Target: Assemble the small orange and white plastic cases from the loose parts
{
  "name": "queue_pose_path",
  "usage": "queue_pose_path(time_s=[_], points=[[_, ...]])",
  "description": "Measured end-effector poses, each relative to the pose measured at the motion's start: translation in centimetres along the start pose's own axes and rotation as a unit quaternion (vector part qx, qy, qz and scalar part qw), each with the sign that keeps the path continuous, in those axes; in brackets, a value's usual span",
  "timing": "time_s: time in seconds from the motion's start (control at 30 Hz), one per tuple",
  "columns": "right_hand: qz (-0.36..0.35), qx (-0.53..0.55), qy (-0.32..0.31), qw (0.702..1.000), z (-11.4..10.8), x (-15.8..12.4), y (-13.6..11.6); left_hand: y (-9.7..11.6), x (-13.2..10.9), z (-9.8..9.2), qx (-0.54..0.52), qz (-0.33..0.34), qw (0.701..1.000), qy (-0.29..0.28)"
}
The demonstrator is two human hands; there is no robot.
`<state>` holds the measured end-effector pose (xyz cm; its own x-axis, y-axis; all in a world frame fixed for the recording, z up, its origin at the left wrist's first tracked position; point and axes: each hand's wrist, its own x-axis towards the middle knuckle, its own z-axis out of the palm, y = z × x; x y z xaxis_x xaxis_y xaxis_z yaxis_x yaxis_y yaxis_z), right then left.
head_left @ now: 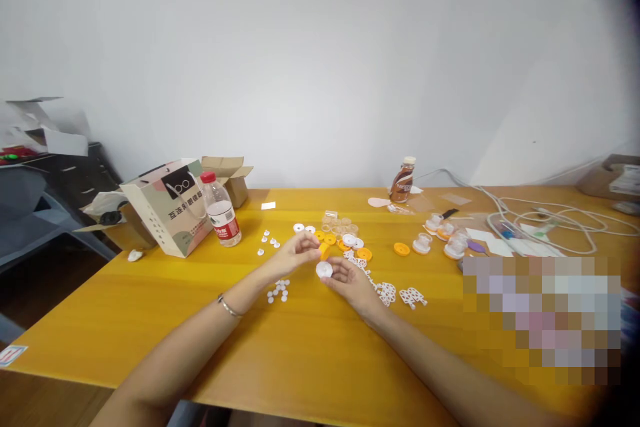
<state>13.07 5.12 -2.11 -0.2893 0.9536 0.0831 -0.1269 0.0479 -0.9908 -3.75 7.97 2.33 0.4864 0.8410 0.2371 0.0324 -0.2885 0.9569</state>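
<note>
My left hand (299, 255) pinches a small orange plastic disc (325, 251), seen nearly edge-on. Just below it, my right hand (353, 283) holds a round white plastic disc (324, 270) by its right side, the face turned toward me. The two pieces are close together; whether they touch I cannot tell. Behind the hands lie loose orange discs (365, 254), white discs (349, 240) and clear rings (343, 223). White lattice-like pieces (386, 293) spread to the right of my right hand. Several small white round pieces (278, 291) lie below my left wrist.
At the left stand a paper gift bag (173, 220), a red-capped water bottle (220, 210) and an open cardboard box (233, 180). A brown drink bottle (403, 180) is at the back. Assembled clear-topped pieces (423, 243) and white cables (515, 213) occupy the right side.
</note>
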Motion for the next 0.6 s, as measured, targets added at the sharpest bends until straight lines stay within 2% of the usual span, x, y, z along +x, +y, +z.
queue_pose_path(time_s=[0.13, 0.4, 0.5, 0.6], points=[[-0.033, -0.024, 0.036, 0.999, -0.1, 0.2, -0.2, -0.7, -1.6, -0.9, -0.052, -0.025, 0.998, 0.004], [-0.033, -0.033, 0.041, 0.998, -0.2, 0.2, -0.2, -1.2, -1.5, -0.5, 0.015, -0.012, 1.0, -0.012], [-0.026, -0.035, 0.034, 0.998, -0.2, 0.1, -0.3, -1.4, -1.8, -0.3, 0.036, 0.011, 0.999, -0.024], [-0.024, -0.037, 0.013, 0.999, -0.2, 0.0, -0.3, -1.0, -2.2, 0.1, 0.115, 0.051, 0.991, -0.037]])
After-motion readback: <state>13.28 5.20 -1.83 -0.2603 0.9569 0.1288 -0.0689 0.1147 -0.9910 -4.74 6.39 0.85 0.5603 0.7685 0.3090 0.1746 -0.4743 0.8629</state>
